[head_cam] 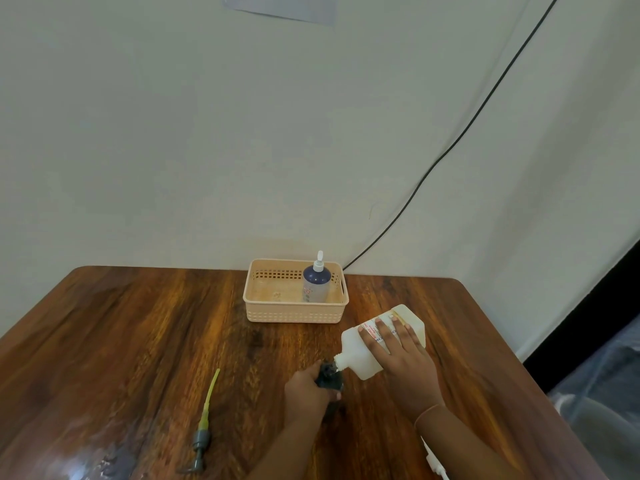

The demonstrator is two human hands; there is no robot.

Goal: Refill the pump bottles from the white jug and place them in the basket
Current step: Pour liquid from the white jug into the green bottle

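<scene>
hands — left (304, 386) grips dark bottle (329, 378), right (398, 355) holds jug (358, 351) | 1 loose pump (202, 434) | 1 bottle (317, 284) in basket (294, 311)

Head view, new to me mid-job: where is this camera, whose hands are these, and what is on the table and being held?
There is no machine: a person's bare hands, filmed by one camera worn on the head, looking down. The right hand holds a tilted white jug, its spout at the mouth of a dark bottle gripped by the left hand. On the wooden table are a loose pump and a basket with one pump bottle standing inside.
</scene>
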